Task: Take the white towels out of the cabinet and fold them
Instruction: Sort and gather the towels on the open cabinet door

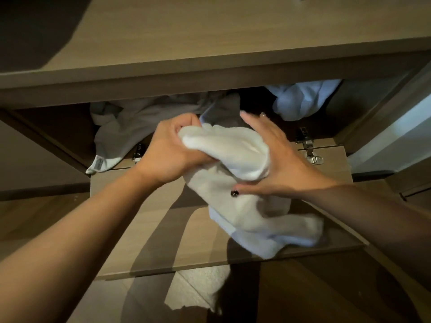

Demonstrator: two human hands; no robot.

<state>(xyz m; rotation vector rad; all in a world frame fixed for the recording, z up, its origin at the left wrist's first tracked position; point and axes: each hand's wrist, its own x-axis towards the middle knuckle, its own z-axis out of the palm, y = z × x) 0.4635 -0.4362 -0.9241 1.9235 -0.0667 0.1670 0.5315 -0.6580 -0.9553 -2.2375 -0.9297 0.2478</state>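
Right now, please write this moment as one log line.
both hands grip white towel | above open cabinet door | more towels inside

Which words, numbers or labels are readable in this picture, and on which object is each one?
No text is readable.
The tag sewn on the corner of the grey towel hanging out of the cabinet carries print, but it is too small and blurred to read.
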